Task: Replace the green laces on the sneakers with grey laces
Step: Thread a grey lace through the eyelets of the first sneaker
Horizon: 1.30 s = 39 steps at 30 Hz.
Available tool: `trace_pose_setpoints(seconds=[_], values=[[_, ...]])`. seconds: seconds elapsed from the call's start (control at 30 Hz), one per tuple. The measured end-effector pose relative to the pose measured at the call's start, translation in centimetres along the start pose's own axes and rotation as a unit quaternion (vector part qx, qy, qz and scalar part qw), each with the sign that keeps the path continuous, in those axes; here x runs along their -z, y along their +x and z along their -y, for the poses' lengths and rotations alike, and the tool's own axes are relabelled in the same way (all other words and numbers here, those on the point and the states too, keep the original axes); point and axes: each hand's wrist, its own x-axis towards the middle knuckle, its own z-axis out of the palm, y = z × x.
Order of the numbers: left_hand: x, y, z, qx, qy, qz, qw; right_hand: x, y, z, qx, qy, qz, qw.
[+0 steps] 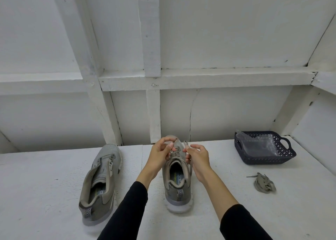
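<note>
I am working on a white painted bench against a white framed wall. My right hand is pinching a grey-green flat lace; my left hand is curling its fingers at the eyelets of the grey mesh sneaker standing between my wrists. An unlaced matching sneaker is lying left; a bundled lace and a dark plastic basket are sitting right.

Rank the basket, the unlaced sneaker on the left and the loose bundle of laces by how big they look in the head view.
1. Unlaced sneaker, though it lies nearer the camera than the basket, so this is unsure.
2. Basket.
3. Bundle of laces, clearly smallest.
</note>
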Motion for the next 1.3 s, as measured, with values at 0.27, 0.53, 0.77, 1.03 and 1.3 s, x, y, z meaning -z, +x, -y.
trace_pose_setpoints(seconds=[0.27, 0.53, 0.77, 1.03, 1.3], values=[[-0.5, 0.2, -0.1, 0.021, 0.044, 0.032, 0.998, 0.8, -0.3, -0.1, -0.018, -0.018, 0.022, 0.999], [-1.2, 0.3, 0.2, 0.014, 0.054, 0.009, 0.998, 0.4, -0.4, 0.2, -0.06, 0.03, 0.046, 0.997], [-1.1, 0.9, 0.5, 0.022, 0.087, 0.019, 0.996, 0.1, -0.3, 0.4, -0.047, 0.028, 0.058, 0.997], [1.5, 2.1, 0.3, 0.097, 0.059, 0.093, 0.989, 0.3, -0.6, 0.6, -0.034, 0.043, 0.115, 0.992], [1.2, 1.9, 0.7, 0.133, -0.094, 0.026, 0.986, 0.6, -0.1, 0.5, 0.331, -0.536, 0.055, 0.775]])
